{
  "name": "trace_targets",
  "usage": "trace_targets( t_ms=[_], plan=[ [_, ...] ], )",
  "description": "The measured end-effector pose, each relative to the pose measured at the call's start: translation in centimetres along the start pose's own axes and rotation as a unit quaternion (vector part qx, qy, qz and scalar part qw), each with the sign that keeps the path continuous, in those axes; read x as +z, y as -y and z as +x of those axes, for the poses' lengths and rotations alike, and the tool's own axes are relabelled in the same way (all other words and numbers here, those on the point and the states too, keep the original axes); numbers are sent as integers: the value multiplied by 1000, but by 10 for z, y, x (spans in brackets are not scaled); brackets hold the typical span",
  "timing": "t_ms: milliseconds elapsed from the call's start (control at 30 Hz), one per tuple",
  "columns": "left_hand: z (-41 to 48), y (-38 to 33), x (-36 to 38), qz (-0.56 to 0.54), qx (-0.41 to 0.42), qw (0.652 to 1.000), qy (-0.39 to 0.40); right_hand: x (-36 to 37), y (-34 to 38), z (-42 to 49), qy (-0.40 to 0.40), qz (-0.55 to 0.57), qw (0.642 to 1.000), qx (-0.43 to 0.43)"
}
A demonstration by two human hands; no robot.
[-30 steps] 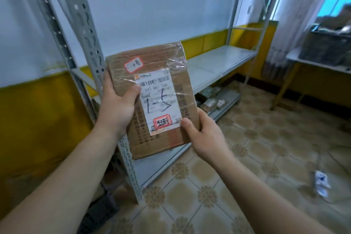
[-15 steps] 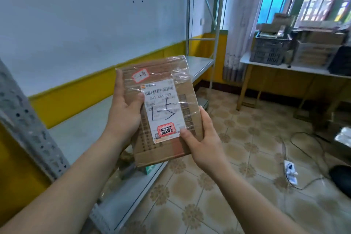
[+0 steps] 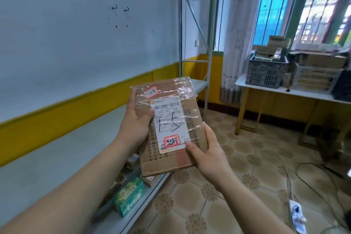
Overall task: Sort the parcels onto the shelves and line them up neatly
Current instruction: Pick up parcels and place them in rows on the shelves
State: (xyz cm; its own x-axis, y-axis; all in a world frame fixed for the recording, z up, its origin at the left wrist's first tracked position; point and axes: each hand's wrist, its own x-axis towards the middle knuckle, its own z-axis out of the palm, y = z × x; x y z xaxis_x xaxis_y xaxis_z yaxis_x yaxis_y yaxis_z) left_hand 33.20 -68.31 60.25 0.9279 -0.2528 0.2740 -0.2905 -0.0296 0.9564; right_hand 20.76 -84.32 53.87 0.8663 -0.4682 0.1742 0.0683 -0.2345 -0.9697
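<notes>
I hold a flat brown cardboard parcel [image 3: 191,119] upright in front of me, its taped face and white shipping label marked "1-5" toward the camera. My left hand [image 3: 135,123] grips its left edge, thumb across the front. My right hand [image 3: 208,152] grips the lower right corner, thumb on the label's bottom edge. The parcel hovers over the front edge of the grey metal shelf [image 3: 57,150], whose middle level runs along the wall on my left.
On the shelf's lower level lie a green box [image 3: 129,196] and small brown parcels [image 3: 150,178]. A white table [image 3: 284,91] at the right back carries a dark crate [image 3: 266,71] and cartons. Cables and a power strip [image 3: 297,214] lie on the tiled floor.
The view has swung right along the shelf toward the window and table. Both hands keep the same hold on the parcel, which stays centred before me.
</notes>
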Motion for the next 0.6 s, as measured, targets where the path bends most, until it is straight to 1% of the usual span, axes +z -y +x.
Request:
trace_targets(
  t_ms=[133,267,467,600],
  plan=[
    [39,19,22,24,0,1000,6,-7,-21,41,6,15,1000,27],
    [96,49,46,22,-25,999,21,-11,-45,94,-8,0,999,45],
    [214,103,91,-11,-48,997,65,-19,-75,204,-40,-39,996,65],
    [294,121,123,-15,-51,996,76,-27,-80,281,-52,-53,994,85]
  ],
)
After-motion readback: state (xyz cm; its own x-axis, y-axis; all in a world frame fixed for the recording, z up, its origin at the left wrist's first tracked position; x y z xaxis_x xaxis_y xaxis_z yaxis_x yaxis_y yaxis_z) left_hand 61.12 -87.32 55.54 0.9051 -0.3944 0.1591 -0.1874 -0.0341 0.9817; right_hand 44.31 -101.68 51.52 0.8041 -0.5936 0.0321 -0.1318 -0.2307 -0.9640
